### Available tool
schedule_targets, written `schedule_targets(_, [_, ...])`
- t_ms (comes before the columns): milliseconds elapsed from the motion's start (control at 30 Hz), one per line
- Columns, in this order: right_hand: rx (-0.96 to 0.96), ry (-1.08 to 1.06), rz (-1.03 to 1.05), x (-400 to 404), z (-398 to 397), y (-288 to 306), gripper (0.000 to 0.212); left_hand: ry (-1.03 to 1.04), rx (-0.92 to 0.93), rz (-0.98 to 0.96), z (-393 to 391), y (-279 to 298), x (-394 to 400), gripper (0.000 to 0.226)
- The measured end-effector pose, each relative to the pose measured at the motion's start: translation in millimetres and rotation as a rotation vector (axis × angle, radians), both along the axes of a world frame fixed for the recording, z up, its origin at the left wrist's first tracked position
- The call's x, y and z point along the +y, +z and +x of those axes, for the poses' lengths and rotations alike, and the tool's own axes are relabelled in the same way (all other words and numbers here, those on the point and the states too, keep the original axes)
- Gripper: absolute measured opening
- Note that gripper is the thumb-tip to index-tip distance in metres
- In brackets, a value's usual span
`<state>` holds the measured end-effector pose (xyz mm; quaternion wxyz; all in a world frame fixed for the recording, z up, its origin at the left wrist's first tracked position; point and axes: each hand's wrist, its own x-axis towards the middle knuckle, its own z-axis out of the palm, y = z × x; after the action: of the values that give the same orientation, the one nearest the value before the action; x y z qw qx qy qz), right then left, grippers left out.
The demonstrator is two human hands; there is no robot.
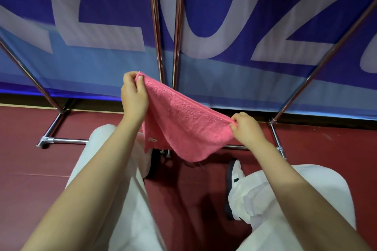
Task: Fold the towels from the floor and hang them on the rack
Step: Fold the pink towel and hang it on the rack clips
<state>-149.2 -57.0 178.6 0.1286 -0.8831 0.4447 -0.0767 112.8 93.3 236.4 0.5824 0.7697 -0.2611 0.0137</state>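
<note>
Pink towel (183, 126) up in the air, stretched between both hands in front of the person, well above the dark red floor (30, 159). Left hand (133, 96) pinches the upper corner, thumb on the near face and fingers curled over the edge. Right hand (245, 126) grips the lower corner, fingers bunched tight on the cloth. The top edge runs taut on a slant, high at the left, low at the right. Below that edge the towel sags in soft folds, its bottom hem hanging free over the floor, and a small white tag (152, 140) shows near the left side. Behind the towel stands the chrome rack (157, 26), two upright poles close together rising past the left hand, with slanted side poles and a low crossbar at the floor. A blue banner (102, 6) with big pale letters fills the background behind the rack. White trousers (114, 179) cover both legs below, and a white shoe (237, 171) with a dark sole rests on the floor under the right arm.
</note>
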Motion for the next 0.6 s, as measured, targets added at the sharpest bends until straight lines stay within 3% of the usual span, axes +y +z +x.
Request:
schedule_targets(167, [-0.189,-0.157,-0.213,-8.3,-9.3,12.9,0.016,0.039,0.057,-0.031,5.4,-6.4,5.7,0.027])
schedule_targets(300, [-0.705,-0.215,0.17,-7.9,-11.4,39.3,0.006,0.114,0.077,-0.008,12.4,-15.4,8.8,0.028])
schedule_targets(433, [-1.06,-0.274,0.377,2.4,-8.4,57.1,0.013,0.159,0.271,-0.064,16.0,-23.7,6.6,0.029])
schedule_targets(600, [-1.292,-0.319,0.507,-1.1,-9.4,63.5,0.015,0.117,0.308,-0.002,17.6,-27.8,4.8,0.029])
